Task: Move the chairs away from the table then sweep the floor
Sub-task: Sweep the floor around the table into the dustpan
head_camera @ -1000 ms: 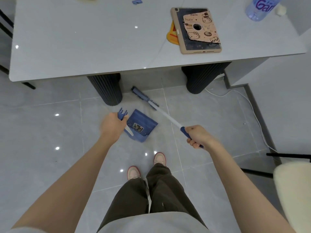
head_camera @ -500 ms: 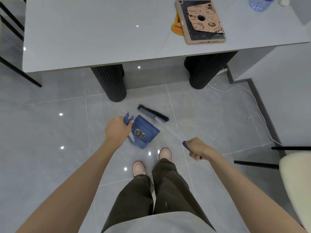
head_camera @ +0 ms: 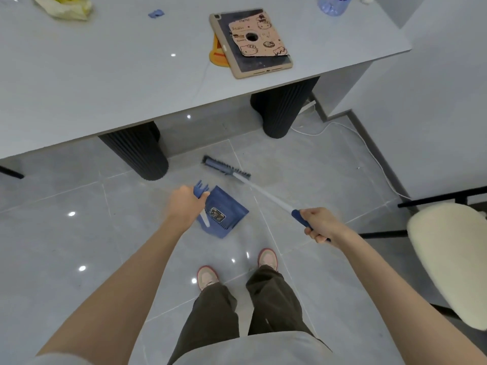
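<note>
Blue and white, the broom (head_camera: 263,193) lies on a slant. Its grip end is clenched in the right hand (head_camera: 320,223) at the lower right, and its shaft points up and left to the brush head on the floor (head_camera: 66,246). The head sits just in front of the table (head_camera: 105,75) edge, between the two dark ribbed legs (head_camera: 139,151), its long side running from upper left to lower right.

The left hand (head_camera: 185,204) grasps the top of the dustpan (head_camera: 226,212) handle, where blue comb teeth stick out above the knuckles. The pan hangs just beside the brush head, apart from it. A small printed label shows inside the pan — whether any dirt lies in it cannot be made out.

On the table a tablet (head_camera: 250,43) in a beige case lies flat near the edge. A clear bottle (head_camera: 333,5) and a yellow bag (head_camera: 63,6) are cut off by the top of the view. A pale cushioned chair (head_camera: 448,259) stands well clear of the table at the right, partly out of view. A white cable (head_camera: 369,148) trails along the wall. The left hand is blurred, its fingers hidden behind its back.
</note>
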Action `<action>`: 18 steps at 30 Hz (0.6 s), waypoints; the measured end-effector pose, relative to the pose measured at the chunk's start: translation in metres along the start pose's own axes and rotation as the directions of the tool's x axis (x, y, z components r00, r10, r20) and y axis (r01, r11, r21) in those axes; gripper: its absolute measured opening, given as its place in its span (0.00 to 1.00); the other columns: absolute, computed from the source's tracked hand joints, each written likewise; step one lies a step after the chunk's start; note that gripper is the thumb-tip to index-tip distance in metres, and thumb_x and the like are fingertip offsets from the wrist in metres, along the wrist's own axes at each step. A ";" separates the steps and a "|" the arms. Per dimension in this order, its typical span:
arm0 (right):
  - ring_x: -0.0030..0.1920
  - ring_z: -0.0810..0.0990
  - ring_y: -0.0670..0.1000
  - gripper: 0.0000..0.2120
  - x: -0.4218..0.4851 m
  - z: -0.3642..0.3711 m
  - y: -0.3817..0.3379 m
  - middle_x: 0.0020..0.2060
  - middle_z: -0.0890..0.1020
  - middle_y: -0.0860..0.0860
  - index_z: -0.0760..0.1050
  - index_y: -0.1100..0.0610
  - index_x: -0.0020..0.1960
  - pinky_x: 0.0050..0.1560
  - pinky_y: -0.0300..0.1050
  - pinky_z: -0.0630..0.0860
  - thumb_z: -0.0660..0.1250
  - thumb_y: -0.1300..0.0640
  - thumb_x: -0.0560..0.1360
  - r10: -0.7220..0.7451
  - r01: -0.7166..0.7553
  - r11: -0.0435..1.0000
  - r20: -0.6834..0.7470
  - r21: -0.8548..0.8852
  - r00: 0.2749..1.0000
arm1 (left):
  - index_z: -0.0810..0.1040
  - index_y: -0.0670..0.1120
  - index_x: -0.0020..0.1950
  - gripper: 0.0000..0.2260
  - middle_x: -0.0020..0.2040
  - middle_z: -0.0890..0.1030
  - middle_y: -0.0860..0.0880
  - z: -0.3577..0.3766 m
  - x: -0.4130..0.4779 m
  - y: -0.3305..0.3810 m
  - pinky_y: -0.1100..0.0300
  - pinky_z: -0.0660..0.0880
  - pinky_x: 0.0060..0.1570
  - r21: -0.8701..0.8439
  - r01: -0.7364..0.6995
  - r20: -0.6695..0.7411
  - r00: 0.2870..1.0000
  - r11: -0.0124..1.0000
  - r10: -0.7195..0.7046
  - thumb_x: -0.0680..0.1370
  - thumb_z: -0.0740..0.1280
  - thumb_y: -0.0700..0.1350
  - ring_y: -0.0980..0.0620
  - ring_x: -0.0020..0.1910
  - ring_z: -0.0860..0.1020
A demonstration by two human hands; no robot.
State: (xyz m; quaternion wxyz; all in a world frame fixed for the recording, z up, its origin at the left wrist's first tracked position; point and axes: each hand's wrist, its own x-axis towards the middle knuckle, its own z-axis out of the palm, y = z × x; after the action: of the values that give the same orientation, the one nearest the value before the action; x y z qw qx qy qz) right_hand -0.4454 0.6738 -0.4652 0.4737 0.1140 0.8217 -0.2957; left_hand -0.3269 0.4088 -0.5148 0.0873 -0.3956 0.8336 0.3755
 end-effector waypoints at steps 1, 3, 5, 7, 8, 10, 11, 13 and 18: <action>0.25 0.60 0.49 0.20 0.006 -0.008 0.003 0.30 0.68 0.55 0.68 0.70 0.66 0.21 0.38 0.57 0.53 0.57 0.82 -0.017 0.016 1.000 -0.039 -0.016 0.999 | 0.81 0.36 0.49 0.16 0.43 0.83 0.37 0.004 0.002 0.007 0.57 0.70 0.38 0.003 -0.005 -0.006 1.000 1.000 0.005 0.78 0.65 0.49 0.39 0.45 0.81; 0.24 0.63 0.51 0.20 0.023 -0.027 0.010 0.30 0.71 0.56 0.70 0.72 0.62 0.25 0.40 0.61 0.53 0.57 0.81 -0.048 0.043 0.998 -0.118 -0.048 0.992 | 0.81 0.35 0.48 0.16 0.42 0.82 0.37 0.014 0.008 0.023 0.58 0.68 0.37 0.021 -0.006 -0.018 1.000 1.000 0.006 0.78 0.65 0.50 0.41 0.42 0.80; 0.24 0.65 0.52 0.19 0.041 -0.051 0.015 0.28 0.72 0.57 0.74 0.72 0.49 0.29 0.42 0.63 0.52 0.58 0.81 -0.066 0.052 0.996 -0.198 -0.076 0.978 | 0.80 0.35 0.47 0.16 0.41 0.82 0.36 0.023 0.016 0.041 0.58 0.67 0.36 0.031 0.000 -0.013 1.000 1.000 0.000 0.78 0.64 0.49 0.43 0.38 0.77; 0.23 0.66 0.53 0.18 0.059 -0.074 0.017 0.26 0.71 0.56 0.67 0.62 0.34 0.29 0.41 0.63 0.52 0.59 0.81 -0.072 0.045 0.994 -0.281 -0.101 0.957 | 0.80 0.35 0.45 0.17 0.41 0.82 0.36 0.032 0.026 0.058 0.58 0.66 0.36 0.034 0.015 -0.008 1.000 0.999 -0.015 0.78 0.65 0.49 0.41 0.39 0.78; 0.23 0.66 0.53 0.19 0.068 -0.085 0.017 0.24 0.70 0.56 0.63 0.60 0.31 0.28 0.41 0.62 0.52 0.59 0.81 -0.067 0.034 0.993 -0.316 -0.109 0.946 | 0.80 0.34 0.44 0.17 0.40 0.81 0.36 0.036 0.032 0.065 0.58 0.67 0.36 0.033 0.022 -0.009 1.000 0.999 -0.022 0.78 0.65 0.49 0.40 0.40 0.79; 0.22 0.67 0.53 0.20 0.091 -0.114 0.016 0.22 0.70 0.55 0.62 0.58 0.29 0.27 0.41 0.62 0.53 0.60 0.81 -0.048 -0.004 0.990 -0.361 -0.141 0.932 | 0.79 0.34 0.41 0.17 0.37 0.80 0.37 0.047 0.046 0.084 0.58 0.67 0.36 0.033 0.045 -0.016 0.999 0.998 -0.044 0.77 0.65 0.49 0.40 0.38 0.78; 0.22 0.67 0.53 0.20 0.101 -0.125 0.016 0.20 0.70 0.55 0.63 0.59 0.30 0.27 0.41 0.63 0.53 0.59 0.81 -0.033 -0.026 0.988 -0.369 -0.154 0.929 | 0.78 0.35 0.40 0.16 0.36 0.79 0.39 0.051 0.050 0.093 0.58 0.67 0.35 0.034 0.054 -0.013 0.998 0.998 -0.053 0.77 0.66 0.49 0.42 0.37 0.77; 0.23 0.70 0.54 0.19 0.124 -0.149 0.014 0.17 0.72 0.53 0.66 0.60 0.31 0.30 0.42 0.66 0.53 0.59 0.80 0.010 -0.069 0.986 -0.362 -0.150 0.932 | 0.76 0.38 0.37 0.15 0.34 0.76 0.42 0.060 0.061 0.114 0.59 0.66 0.35 0.040 0.060 -0.009 0.998 0.997 -0.060 0.77 0.65 0.48 0.43 0.36 0.75; 0.21 0.68 0.51 0.17 0.158 -0.204 0.001 0.11 0.68 0.50 0.62 0.60 0.30 0.17 0.35 0.64 0.55 0.71 0.76 0.140 -0.182 0.965 -0.219 -0.187 0.966 | 0.73 0.41 0.35 0.15 0.37 0.80 0.38 0.082 0.088 0.164 0.58 0.67 0.36 0.064 0.058 -0.056 0.997 0.996 -0.054 0.77 0.66 0.49 0.39 0.40 0.79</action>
State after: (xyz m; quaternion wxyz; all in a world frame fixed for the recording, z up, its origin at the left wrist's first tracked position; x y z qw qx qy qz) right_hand -0.6730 0.7816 -0.5222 0.4187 0.1610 0.8800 -0.1563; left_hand -0.5172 0.4797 -0.5197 0.0881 -0.4259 0.8361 0.3343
